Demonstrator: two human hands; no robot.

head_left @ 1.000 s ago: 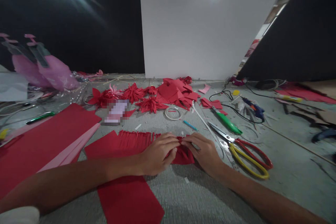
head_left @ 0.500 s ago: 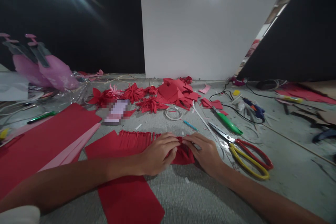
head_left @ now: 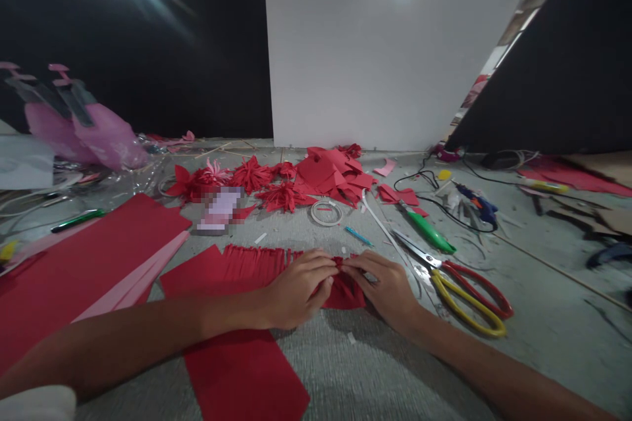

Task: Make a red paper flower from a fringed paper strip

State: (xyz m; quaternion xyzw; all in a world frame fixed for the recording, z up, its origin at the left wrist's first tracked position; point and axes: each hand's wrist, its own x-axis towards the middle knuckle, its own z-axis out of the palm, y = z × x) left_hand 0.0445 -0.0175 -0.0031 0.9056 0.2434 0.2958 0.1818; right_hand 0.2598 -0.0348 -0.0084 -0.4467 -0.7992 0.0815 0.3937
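Note:
A red paper strip with a fringed far edge (head_left: 247,263) lies flat on the grey floor in front of me. Its right end is bunched into a small roll (head_left: 345,289). My left hand (head_left: 296,289) and my right hand (head_left: 385,286) meet over that roll, fingertips pinched together on the paper. Both hands rest low on the floor, thumbs tucked under the bunched part.
Red-and-yellow scissors (head_left: 464,296) lie just right of my right hand. Beyond are a green-handled cutter (head_left: 427,230), a tape ring (head_left: 326,212), a glue gun with cable (head_left: 476,204), finished red paper flowers (head_left: 251,177), red sheets (head_left: 89,256) at left and a white board (head_left: 390,46).

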